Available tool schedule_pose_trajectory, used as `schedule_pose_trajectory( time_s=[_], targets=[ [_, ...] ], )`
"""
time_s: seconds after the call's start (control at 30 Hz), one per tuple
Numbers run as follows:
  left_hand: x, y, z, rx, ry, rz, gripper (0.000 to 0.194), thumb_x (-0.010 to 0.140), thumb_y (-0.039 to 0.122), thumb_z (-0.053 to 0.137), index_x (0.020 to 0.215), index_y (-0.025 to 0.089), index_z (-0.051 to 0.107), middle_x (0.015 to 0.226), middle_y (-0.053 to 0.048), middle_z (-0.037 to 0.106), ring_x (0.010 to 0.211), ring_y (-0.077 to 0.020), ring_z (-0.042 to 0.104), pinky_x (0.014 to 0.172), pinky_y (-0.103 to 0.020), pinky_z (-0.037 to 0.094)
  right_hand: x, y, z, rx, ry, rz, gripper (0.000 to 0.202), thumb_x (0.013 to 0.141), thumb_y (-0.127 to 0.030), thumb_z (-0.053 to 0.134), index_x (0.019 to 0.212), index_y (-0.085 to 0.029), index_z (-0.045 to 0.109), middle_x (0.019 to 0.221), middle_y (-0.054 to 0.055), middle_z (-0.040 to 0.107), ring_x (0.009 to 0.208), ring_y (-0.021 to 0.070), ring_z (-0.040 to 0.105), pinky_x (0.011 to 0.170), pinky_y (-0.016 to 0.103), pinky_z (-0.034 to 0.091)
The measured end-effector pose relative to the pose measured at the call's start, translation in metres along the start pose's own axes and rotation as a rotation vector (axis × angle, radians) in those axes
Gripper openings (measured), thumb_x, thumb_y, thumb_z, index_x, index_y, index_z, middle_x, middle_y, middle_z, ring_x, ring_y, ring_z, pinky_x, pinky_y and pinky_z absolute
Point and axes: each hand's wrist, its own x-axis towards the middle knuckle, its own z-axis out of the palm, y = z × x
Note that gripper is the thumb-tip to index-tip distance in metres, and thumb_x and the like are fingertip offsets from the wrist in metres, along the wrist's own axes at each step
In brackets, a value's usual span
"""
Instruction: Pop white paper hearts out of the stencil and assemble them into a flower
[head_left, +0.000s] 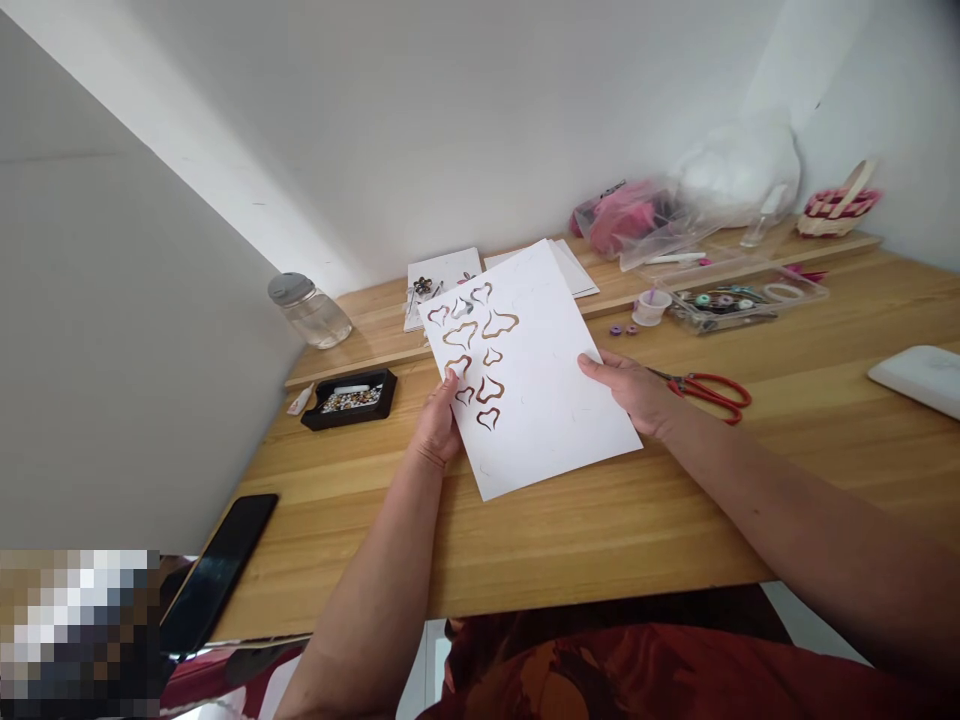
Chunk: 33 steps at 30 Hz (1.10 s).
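Note:
A white sheet of paper (551, 370) is held up, tilted, above the wooden table. Petal-like or heart-like outlines are cut through its left part, and brown wood shows in the gaps. My left hand (439, 420) grips the left edge, thumb on top and fingers hidden beneath. On the right edge, my right hand (626, 385) pinches the sheet the same way. Red-handled scissors (712, 392) lie on the table just beyond my right hand. Behind the sheet, another white sheet (450, 268) carries a dark flower-shaped piece (423, 286).
A black tray (386, 400) of beads and a water bottle (309, 308) stand left, with a black phone (232, 545) nearer. At the right are a clear box (810, 292) of small parts, a white cup (651, 308), a small basket (836, 212) and a white case (919, 378).

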Motion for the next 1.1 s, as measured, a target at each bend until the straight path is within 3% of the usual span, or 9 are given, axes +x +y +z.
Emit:
schedule_pose_trajectory(
  time_s=[0.1,0.27,0.43,0.67,0.9,1.0,1.1],
  targets=[
    [-0.001,0.001,0.002,-0.012,0.028,0.011,0.039,0.088,0.041,0.067,0.121,0.019,0.064,0.118,-0.010,0.072,0.101,-0.0261,0.070,0.099,-0.045,0.054,0.000,0.001,-0.002,-0.013,-0.041,0.022,0.025,0.084,-0.038,0.072,0.103,-0.022,0.070,0.096,0.005,0.076,0.074,0.0217,0.072,0.066,0.035,0.058],
    [-0.001,0.005,0.002,-0.111,0.048,0.098,0.038,0.092,0.039,0.062,0.125,0.021,0.061,0.123,-0.009,0.070,0.113,-0.0268,0.066,0.105,-0.046,0.050,0.002,-0.001,-0.010,-0.031,-0.137,-0.012,0.033,0.084,-0.046,0.070,0.106,-0.021,0.071,0.103,0.007,0.076,0.085,0.0237,0.072,0.073,0.036,0.057],
    [0.000,0.011,0.001,-0.171,0.042,0.189,0.036,0.093,0.037,0.059,0.125,0.021,0.062,0.132,-0.008,0.066,0.125,-0.0283,0.058,0.110,-0.046,0.046,0.001,-0.002,-0.013,-0.230,-0.188,-0.065,0.041,0.075,-0.034,0.082,0.112,-0.021,0.070,0.111,0.005,0.074,0.095,0.0227,0.069,0.083,0.035,0.053],
    [-0.009,0.019,0.008,-0.199,-0.032,0.148,0.048,0.093,0.050,0.056,0.129,0.020,0.061,0.128,-0.011,0.067,0.120,-0.0322,0.062,0.107,-0.050,0.048,-0.002,-0.001,-0.009,-0.316,-0.174,-0.046,0.041,0.073,-0.030,0.082,0.110,-0.021,0.070,0.107,0.003,0.075,0.092,0.0204,0.069,0.084,0.034,0.052],
    [-0.004,0.020,0.001,-0.196,0.052,0.071,0.041,0.093,0.034,0.060,0.128,0.013,0.060,0.118,-0.012,0.072,0.117,-0.0301,0.064,0.110,-0.048,0.046,0.001,-0.002,-0.010,-0.345,-0.193,-0.065,0.043,0.071,-0.036,0.082,0.110,-0.021,0.070,0.106,0.004,0.074,0.089,0.0202,0.068,0.078,0.033,0.053],
    [-0.003,0.019,-0.001,-0.212,0.015,0.044,0.040,0.094,0.036,0.058,0.126,0.013,0.061,0.119,-0.012,0.072,0.121,-0.0302,0.062,0.112,-0.048,0.043,-0.001,-0.013,-0.007,-0.331,-0.051,-0.179,0.045,0.074,-0.043,0.080,0.112,-0.023,0.070,0.100,0.005,0.073,0.084,0.0182,0.066,0.069,0.030,0.052],
    [-0.004,0.018,0.000,-0.215,-0.010,0.021,0.038,0.094,0.037,0.057,0.123,0.014,0.063,0.119,-0.012,0.072,0.124,-0.0308,0.059,0.115,-0.049,0.040,-0.018,-0.048,-0.003,-0.256,0.177,-0.448,0.034,0.077,-0.045,0.078,0.101,-0.023,0.072,0.086,0.003,0.067,0.074,0.0139,0.061,0.058,0.026,0.044]
  ],
)
